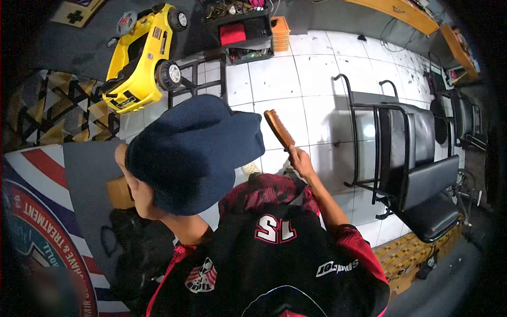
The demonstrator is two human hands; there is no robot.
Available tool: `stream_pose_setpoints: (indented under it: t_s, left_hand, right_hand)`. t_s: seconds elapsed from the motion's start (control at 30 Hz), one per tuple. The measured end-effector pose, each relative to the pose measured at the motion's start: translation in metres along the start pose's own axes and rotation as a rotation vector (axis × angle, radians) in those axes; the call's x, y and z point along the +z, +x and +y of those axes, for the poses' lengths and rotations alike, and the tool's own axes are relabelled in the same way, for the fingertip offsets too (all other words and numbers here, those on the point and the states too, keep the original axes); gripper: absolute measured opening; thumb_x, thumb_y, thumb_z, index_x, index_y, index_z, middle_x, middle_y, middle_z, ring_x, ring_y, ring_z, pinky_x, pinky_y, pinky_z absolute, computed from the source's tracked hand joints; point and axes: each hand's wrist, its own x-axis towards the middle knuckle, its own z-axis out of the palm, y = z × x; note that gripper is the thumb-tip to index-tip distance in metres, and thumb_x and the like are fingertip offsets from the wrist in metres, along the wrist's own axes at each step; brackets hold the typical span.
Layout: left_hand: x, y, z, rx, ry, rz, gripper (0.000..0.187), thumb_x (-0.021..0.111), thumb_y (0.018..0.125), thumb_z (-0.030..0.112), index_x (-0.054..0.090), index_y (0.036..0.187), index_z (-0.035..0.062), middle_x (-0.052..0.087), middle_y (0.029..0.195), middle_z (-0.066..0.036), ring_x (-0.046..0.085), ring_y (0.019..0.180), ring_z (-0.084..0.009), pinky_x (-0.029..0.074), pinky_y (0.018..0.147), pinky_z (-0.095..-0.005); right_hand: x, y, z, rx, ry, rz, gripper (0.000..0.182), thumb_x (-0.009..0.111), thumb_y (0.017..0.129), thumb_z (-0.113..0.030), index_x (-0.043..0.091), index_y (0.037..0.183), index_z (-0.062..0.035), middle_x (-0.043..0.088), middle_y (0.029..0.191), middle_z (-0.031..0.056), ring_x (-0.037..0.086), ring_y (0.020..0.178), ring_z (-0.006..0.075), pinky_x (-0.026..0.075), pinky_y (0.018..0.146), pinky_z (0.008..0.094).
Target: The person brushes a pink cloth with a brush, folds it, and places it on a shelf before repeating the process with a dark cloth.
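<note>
A dark blue cloth cap (190, 153), its brim-like flap pointing right, is held up in front of my body. My left hand (140, 190) grips its left side, with part of the fingers hidden behind the fabric. In my right hand (301, 161) is a brush (278, 128) with a brown wooden back and a row of bristles facing right. The fingers wrap its lower end, and the brush tilts up and to the left. A small gap separates the brush from the cap.
A yellow toy car (141, 58) stands at the upper left, near a black metal frame (224, 79). Black trolley shelves (248, 39) hold assorted items at the top. To the right are black padded chairs (430, 182) on a white tiled floor (274, 79). A barber sign (47, 211) lies lower left.
</note>
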Motion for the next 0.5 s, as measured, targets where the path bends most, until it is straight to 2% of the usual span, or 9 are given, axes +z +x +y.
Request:
stream_pose_setpoints:
  t_s: [0.03,0.1,0.2,0.3,0.33,0.4,0.43,0.47,0.5]
  left_hand:
    - [0.0,-0.005,-0.001,-0.026,0.046,0.093,0.06,0.046,0.09,0.031,0.026,0.138,0.0,0.04,0.134,-0.02,0.046,0.119,-0.0313,0.036,0.103,-0.043]
    - [-0.005,-0.015,0.009,-0.183,0.195,0.421,0.071,0.06,0.079,0.03,0.027,0.135,0.0003,0.042,0.13,-0.021,0.048,0.116,-0.0338,0.034,0.103,-0.0453]
    - [-0.009,-0.016,0.006,0.002,0.02,0.394,0.047,0.03,0.097,0.02,0.029,0.139,0.0,0.041,0.135,-0.02,0.047,0.118,-0.0357,0.039,0.1,-0.0484]
    - [-0.021,-0.021,0.01,-0.031,0.112,0.403,0.047,0.031,0.094,0.013,0.03,0.139,-0.0003,0.043,0.134,-0.019,0.049,0.116,-0.0351,0.042,0.098,-0.0462]
    - [-0.015,-0.02,0.006,-0.019,0.343,0.525,0.047,0.032,0.093,0.012,0.029,0.139,-0.0003,0.043,0.134,-0.019,0.048,0.117,-0.0353,0.041,0.099,-0.0457]
    - [0.001,-0.018,-0.004,0.01,0.81,0.763,0.049,0.034,0.092,0.011,0.028,0.14,-0.0001,0.044,0.134,-0.019,0.046,0.119,-0.0356,0.04,0.1,-0.0448]
    - [0.003,-0.011,0.002,-0.073,0.537,0.53,0.056,0.042,0.09,0.017,0.024,0.14,0.0021,0.041,0.135,-0.018,0.045,0.12,-0.0337,0.038,0.101,-0.0438]
    - [0.006,0.002,0.014,-0.151,0.264,0.295,0.064,0.051,0.088,0.024,0.02,0.141,0.0043,0.039,0.136,-0.017,0.045,0.12,-0.0317,0.036,0.102,-0.0428]
    - [0.008,0.007,0.017,-0.186,0.146,0.202,0.069,0.055,0.087,0.027,0.019,0.141,0.0053,0.038,0.136,-0.016,0.045,0.121,-0.0305,0.035,0.103,-0.0421]
  right_hand:
    - [0.003,0.0,0.004,-0.068,-0.053,0.001,0.04,0.045,0.096,-0.033,0.062,0.09,0.0024,0.052,0.056,0.0044,0.05,0.051,0.0121,0.041,0.048,0.0289]
    - [0.006,-0.002,0.004,-0.183,-0.093,0.012,0.037,0.05,0.094,-0.032,0.059,0.09,0.0041,0.054,0.06,0.0075,0.052,0.055,0.0145,0.042,0.051,0.0306]
    - [0.007,-0.005,-0.009,-0.157,-0.016,-0.042,0.035,0.052,0.093,-0.031,0.056,0.091,0.0039,0.055,0.063,0.0094,0.052,0.056,0.0151,0.042,0.052,0.0312]
    - [0.008,-0.004,-0.022,-0.211,-0.069,-0.029,0.035,0.055,0.091,-0.031,0.054,0.097,0.0031,0.054,0.065,0.0061,0.05,0.057,0.0134,0.041,0.052,0.0291]
    - [0.007,-0.006,-0.037,-0.23,-0.084,-0.023,0.035,0.055,0.091,-0.031,0.053,0.098,0.0031,0.053,0.064,0.0052,0.049,0.058,0.0128,0.041,0.052,0.0285]
    - [0.005,-0.017,-0.078,-0.24,0.071,-0.131,0.032,0.054,0.092,-0.029,0.053,0.099,0.003,0.051,0.065,0.0039,0.048,0.059,0.0122,0.04,0.053,0.028]
    - [0.004,-0.024,-0.1,-0.242,0.149,-0.185,0.031,0.053,0.092,-0.027,0.053,0.1,0.003,0.051,0.065,0.0032,0.047,0.06,0.0119,0.04,0.053,0.0277]
    - [0.006,-0.028,-0.113,-0.329,0.267,-0.218,0.025,0.05,0.092,-0.022,0.052,0.097,0.002,0.048,0.064,0.0021,0.046,0.061,0.0111,0.039,0.053,0.0277]
    - [0.007,-0.036,-0.13,-0.347,0.241,-0.244,0.024,0.049,0.092,-0.021,0.052,0.098,0.0019,0.048,0.064,0.002,0.045,0.06,0.0111,0.039,0.053,0.028]
